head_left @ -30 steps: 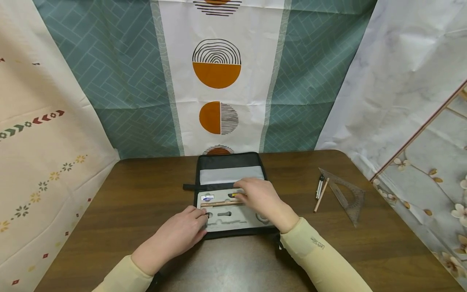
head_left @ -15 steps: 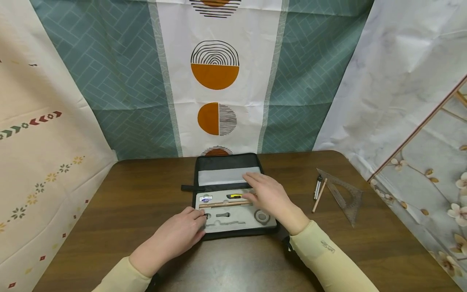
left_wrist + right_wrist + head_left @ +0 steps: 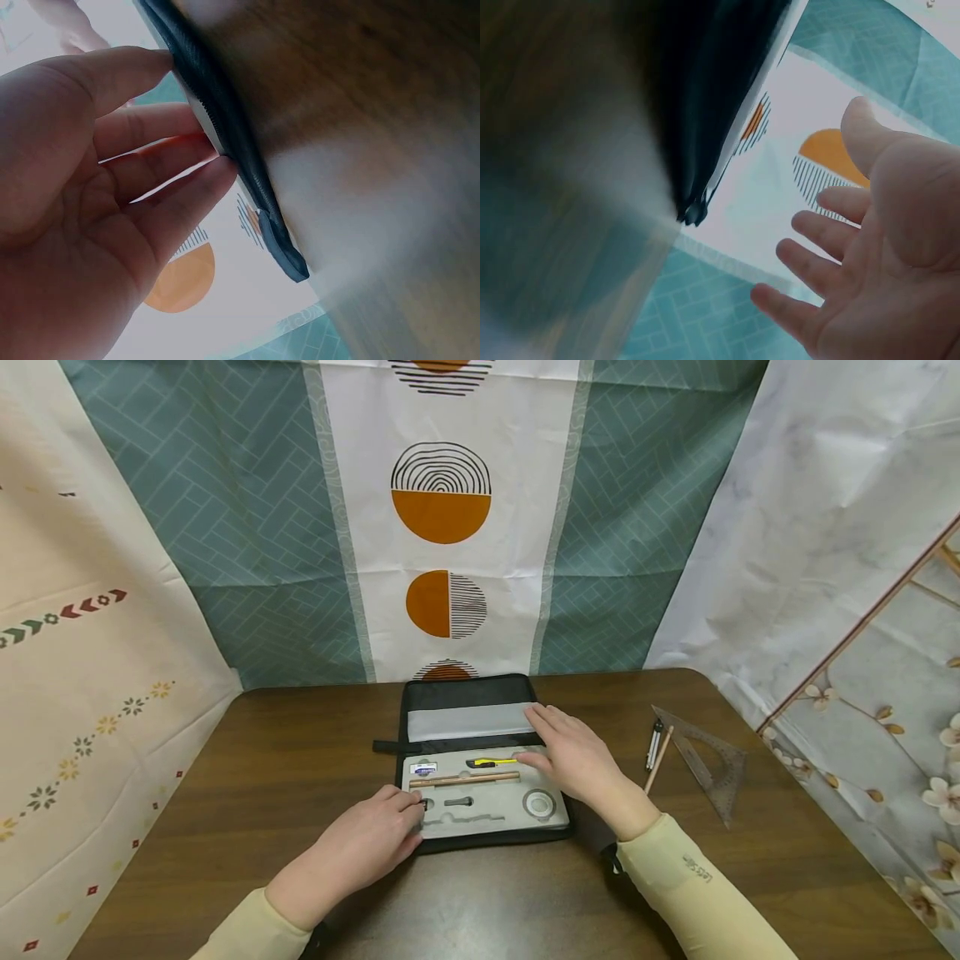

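A black zip case [image 3: 491, 840] lies unfolded on the table, a pale moulded insert [image 3: 517, 823] in its near half. Set in the insert are an eraser [image 3: 423, 768], a yellow and black utility knife [image 3: 491, 763], a wooden pencil [image 3: 465, 779], a small grey piece [image 3: 459, 802] and a round ring-shaped item [image 3: 538, 804]. My left hand [image 3: 367, 833] rests on the case's left edge; thumb and fingers [image 3: 201, 180] touch the rim in the left wrist view. Over the right side, my right hand [image 3: 576, 758] is spread, its palm bare in the right wrist view, thumb near the knife's end.
To the right on the wooden table [image 3: 285, 752] lie a clear set square [image 3: 722, 785], a compass [image 3: 654, 745] and another wooden pencil [image 3: 660, 760]. A black strap [image 3: 386, 747] sticks out left of the case. Patterned cloths [image 3: 450, 643] hang around the table.
My right hand has drawn away to the right from over the knife, its fingers straightening. The knife, pencil and ring-shaped item now show more fully. My left hand stays at the case's edge.
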The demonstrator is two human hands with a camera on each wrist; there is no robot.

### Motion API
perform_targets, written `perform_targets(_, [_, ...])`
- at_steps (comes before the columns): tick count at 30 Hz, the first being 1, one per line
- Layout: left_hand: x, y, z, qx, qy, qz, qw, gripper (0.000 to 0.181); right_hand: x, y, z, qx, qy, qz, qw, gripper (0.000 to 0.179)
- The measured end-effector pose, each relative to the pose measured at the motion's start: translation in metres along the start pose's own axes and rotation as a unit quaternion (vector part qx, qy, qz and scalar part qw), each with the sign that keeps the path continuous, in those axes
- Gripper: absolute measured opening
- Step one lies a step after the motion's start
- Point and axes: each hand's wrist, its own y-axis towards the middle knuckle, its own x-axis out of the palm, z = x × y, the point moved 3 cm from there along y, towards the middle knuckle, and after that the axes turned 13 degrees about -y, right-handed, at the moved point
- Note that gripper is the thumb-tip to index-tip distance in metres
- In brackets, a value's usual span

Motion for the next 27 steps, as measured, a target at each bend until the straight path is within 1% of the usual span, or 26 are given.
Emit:
perform_targets(10, [0.001,0.000,-0.001,0.001,-0.006,-0.004,1.0000,0.027,0.007,-0.007,0.031,0.034,-0.008,-0.017,0.9992,0.080])
perform_targets(18, [0.001,0.000,-0.002,0.004,-0.006,-0.001,1.0000,0.027,0.010,-0.019,0.053,0.062,0.001,-0.047,0.9970,0.082])
perform_targets(23, [0.001,0.000,-0.002,0.010,-0.004,0.004,0.9999,0.027,0.010,-0.027,0.067,0.075,-0.007,-0.050,0.9959,0.082])
perform_targets(27, [0.001,0.001,-0.002,0.008,-0.006,0.001,0.9999,0.028,0.010,-0.034,0.077,0.082,-0.017,-0.050,0.9952,0.081])
